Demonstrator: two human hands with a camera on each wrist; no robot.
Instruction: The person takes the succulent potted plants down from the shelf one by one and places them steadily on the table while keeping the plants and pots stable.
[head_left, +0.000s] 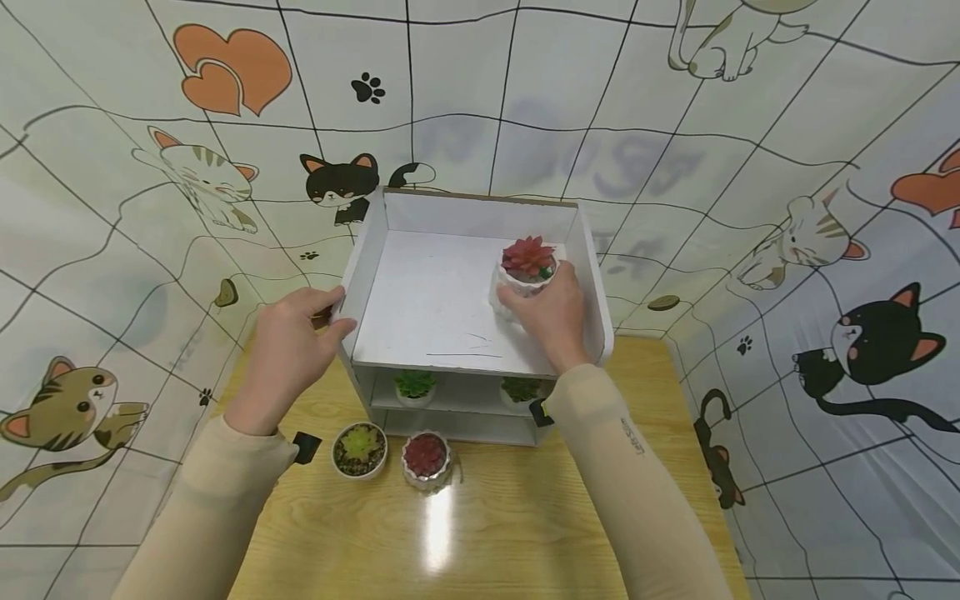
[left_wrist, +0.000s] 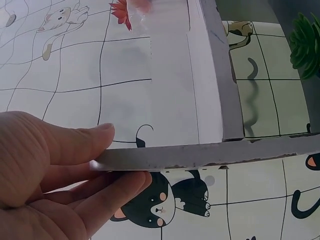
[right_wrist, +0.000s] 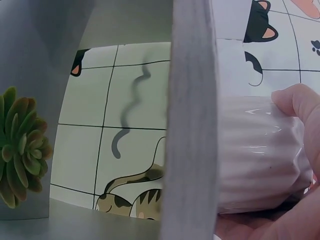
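A white shelf unit stands on the table against the wall. My left hand pinches the edge of its left side panel between thumb and fingers. At the right of the top board, my right hand grips a ribbed white pot with a red succulent in it. Whether the pot's base touches the board cannot be told. On the level below sit a green succulent at left and a darker green one at right, partly hidden by the right wrist.
On the wooden table, before the shelf's left part, stand a white pot with a yellow-green succulent and a pot with a dark red succulent. A cat-patterned wall covering encloses the back and sides.
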